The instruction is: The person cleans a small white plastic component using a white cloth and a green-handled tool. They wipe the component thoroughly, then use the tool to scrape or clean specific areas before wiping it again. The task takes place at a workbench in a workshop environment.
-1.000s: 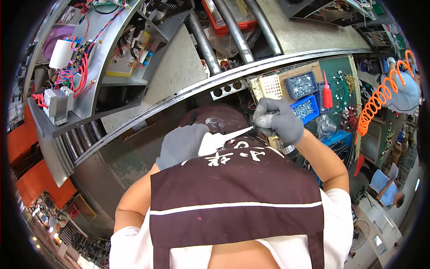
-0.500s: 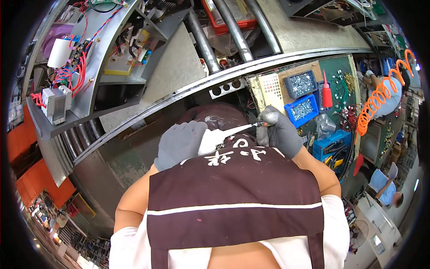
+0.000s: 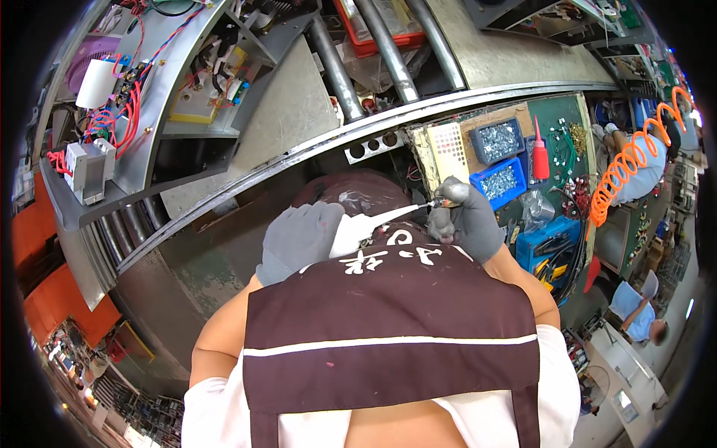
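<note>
"What do your 2 hands have?" my friend asks.

"My left hand (image 3: 300, 240) is closed around a white bottle (image 3: 349, 236), in front of my apron (image 3: 388, 310). My right hand (image 3: 469, 221) is pinching a tiny dark bit (image 3: 441, 202), right by the tip of the bottle's long spout (image 3: 393, 215). I have grey gloves (image 3: 487, 233) on."

"Is the tip touching the bit?"

"It looks like they meet, but that spot is too small for me to be sure."

"How do you do that part well?"

"I think both hands should be calm, with my arms (image 3: 222, 321) close to my body, so the tip does not wobble. I'd hold the bottle softly, because it may be squishy (I can't see what is inside). The tiny bit could slip in thick gloves, so a firm pinch should help."

"And what is close by?"

"Past my right hand there is a blue tray (image 3: 511, 198) full of shiny metal bits (image 3: 499, 181). A red bottle (image 3: 540, 163) stands out next to it, so I should mind my elbow."
</note>
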Action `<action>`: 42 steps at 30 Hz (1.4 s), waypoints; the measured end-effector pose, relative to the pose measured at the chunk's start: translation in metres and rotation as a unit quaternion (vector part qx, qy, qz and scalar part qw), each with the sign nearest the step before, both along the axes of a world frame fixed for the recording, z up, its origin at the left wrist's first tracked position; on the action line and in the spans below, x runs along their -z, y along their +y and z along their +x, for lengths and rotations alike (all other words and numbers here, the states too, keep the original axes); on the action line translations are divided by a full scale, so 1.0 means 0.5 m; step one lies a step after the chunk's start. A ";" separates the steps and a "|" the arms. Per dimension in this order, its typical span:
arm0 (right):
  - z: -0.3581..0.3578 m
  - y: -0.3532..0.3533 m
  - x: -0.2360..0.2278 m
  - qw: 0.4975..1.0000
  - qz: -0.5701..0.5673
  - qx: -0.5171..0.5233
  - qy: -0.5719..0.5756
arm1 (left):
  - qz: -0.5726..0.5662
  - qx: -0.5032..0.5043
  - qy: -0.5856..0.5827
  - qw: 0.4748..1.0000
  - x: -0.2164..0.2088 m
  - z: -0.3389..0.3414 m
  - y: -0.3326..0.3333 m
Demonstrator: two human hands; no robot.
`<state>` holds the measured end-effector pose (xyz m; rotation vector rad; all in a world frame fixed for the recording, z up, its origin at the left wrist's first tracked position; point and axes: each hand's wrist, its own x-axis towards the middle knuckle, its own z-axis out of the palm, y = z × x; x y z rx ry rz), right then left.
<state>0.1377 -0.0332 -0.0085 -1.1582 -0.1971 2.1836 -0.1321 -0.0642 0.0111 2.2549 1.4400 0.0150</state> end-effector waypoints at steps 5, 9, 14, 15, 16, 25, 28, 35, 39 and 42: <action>-0.002 0.001 -0.003 0.999 -0.033 0.024 0.011 | -0.014 -0.018 -0.009 1.000 -0.002 -0.002 -0.001; 0.001 0.001 0.009 0.999 -0.023 0.015 0.025 | -0.012 -0.030 -0.011 0.999 0.000 -0.005 -0.007; -0.005 0.001 0.005 0.997 -0.047 0.056 0.021 | 0.004 -0.022 -0.023 0.999 0.003 -0.007 -0.007; -0.008 0.000 0.002 0.996 -0.058 0.068 0.010 | 0.014 -0.018 -0.031 0.999 0.003 -0.006 -0.007; -0.009 -0.002 0.001 0.996 -0.056 0.073 0.008 | 0.012 -0.018 -0.029 0.999 0.004 -0.008 -0.008; 0.028 0.020 0.000 0.977 -0.037 0.201 0.058 | -0.071 -0.079 -0.027 0.994 0.004 -0.014 -0.010; 0.012 0.024 -0.023 0.982 0.067 0.174 -0.022 | -0.091 -0.105 -0.025 0.990 0.006 -0.014 -0.009; -0.001 0.033 -0.030 0.980 0.159 0.099 -0.067 | -0.047 -0.119 -0.048 0.991 0.013 -0.019 -0.013; -0.005 0.037 -0.026 0.984 0.145 0.089 -0.054 | -0.030 -0.126 -0.066 0.989 0.017 -0.020 -0.014; -0.006 0.040 -0.032 0.983 0.164 0.060 -0.060 | -0.001 -0.113 -0.077 0.991 0.022 -0.023 -0.013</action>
